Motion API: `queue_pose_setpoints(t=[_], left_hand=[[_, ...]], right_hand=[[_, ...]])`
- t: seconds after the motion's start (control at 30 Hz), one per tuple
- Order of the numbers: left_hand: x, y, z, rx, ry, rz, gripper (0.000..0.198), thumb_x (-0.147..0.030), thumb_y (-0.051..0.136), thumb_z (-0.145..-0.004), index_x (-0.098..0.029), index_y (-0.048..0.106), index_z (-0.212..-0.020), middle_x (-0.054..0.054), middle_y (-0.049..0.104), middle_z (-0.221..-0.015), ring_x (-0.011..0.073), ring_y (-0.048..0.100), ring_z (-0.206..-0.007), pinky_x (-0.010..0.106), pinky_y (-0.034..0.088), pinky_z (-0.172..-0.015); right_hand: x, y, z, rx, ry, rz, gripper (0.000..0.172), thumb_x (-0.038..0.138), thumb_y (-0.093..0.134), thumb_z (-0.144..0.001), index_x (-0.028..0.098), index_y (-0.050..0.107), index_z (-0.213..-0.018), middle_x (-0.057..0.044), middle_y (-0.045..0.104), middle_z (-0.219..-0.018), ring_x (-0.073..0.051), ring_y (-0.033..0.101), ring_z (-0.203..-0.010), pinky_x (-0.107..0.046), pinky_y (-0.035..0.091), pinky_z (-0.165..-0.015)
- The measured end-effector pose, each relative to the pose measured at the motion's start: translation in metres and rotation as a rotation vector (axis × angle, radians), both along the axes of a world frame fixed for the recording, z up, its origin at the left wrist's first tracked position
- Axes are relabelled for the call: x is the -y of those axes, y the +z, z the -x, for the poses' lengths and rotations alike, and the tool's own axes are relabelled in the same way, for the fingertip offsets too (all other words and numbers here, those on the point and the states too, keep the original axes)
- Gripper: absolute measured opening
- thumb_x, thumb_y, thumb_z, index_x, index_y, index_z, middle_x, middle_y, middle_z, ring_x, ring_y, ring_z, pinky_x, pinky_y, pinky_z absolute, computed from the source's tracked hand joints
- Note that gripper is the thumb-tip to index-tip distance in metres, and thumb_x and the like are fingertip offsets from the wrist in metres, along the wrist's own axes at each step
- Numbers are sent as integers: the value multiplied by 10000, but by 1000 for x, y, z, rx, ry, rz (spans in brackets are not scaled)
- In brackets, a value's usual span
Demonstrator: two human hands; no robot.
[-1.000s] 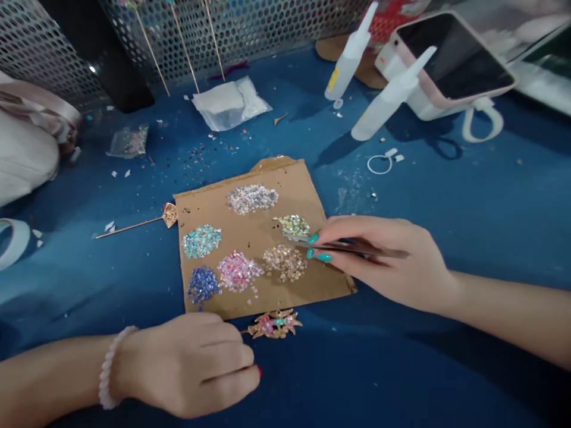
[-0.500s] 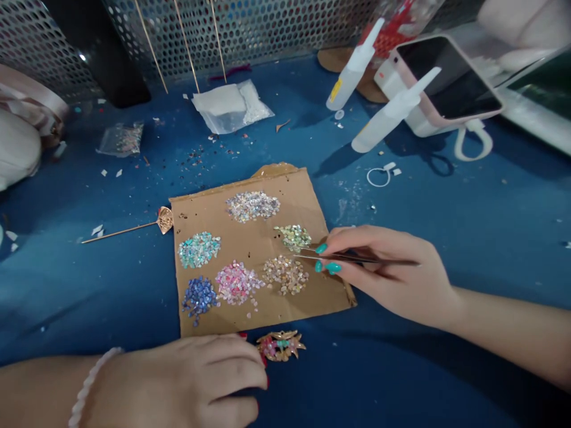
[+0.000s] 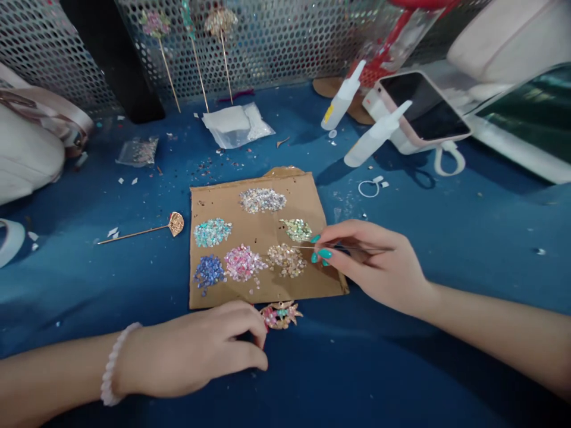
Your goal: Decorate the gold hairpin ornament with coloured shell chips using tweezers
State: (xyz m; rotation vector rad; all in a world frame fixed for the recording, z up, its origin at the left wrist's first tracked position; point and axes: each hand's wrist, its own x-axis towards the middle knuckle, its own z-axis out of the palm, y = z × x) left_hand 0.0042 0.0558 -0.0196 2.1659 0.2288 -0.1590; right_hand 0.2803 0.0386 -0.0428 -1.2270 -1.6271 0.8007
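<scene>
The right hand [image 3: 375, 264] pinches a pair of thin metal tweezers [image 3: 321, 247] between thumb and fingers, closed around them; the tips reach left over the cardboard sheet [image 3: 263, 291], between the pale green pile of stones [image 3: 297, 229] and the gold-beige pile [image 3: 286, 260]. The left hand [image 3: 196, 351] rests on the blue worktop [image 3: 446, 238] just below the cardboard's near edge, fingers curled down, fingertips touching the left end of a gold ornament [image 3: 282, 314] set with pink and teal stones; whether it grips the piece cannot be told. On the cardboard also lie silver [image 3: 262, 200], aqua [image 3: 212, 232], pink [image 3: 243, 263] and blue [image 3: 209, 270] piles. A gold fan-headed hairpin [image 3: 147, 229] lies left of the sheet, two white squeeze bottles [image 3: 375, 135] and a phone [image 3: 422, 107] beyond it.
</scene>
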Motion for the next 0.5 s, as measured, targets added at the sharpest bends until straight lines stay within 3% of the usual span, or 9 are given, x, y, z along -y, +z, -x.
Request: queue_pose_setpoints(t=[0.13, 0.5], left_hand=[[-13, 3, -3, 77, -24, -66, 432, 43, 379, -819, -215, 503, -1142, 74, 519, -1145, 161, 498, -1078, 234, 449, -944], [-23, 0, -7, 202, 77, -108, 408, 65, 352, -839, -195, 537, -1093, 69, 476, -1023, 161, 460, -1054, 260, 459, -928]], right_hand=[[-5, -1, -1, 25, -35, -36, 88, 178, 619, -813, 240, 642, -871, -6, 695, -774, -136, 664, -646, -250, 567, -568], [-46, -4, -11, 58, -100, -111, 46, 207, 633, -803, 220, 632, -847, -1, 699, -819, -129, 685, -730, -244, 595, -654]])
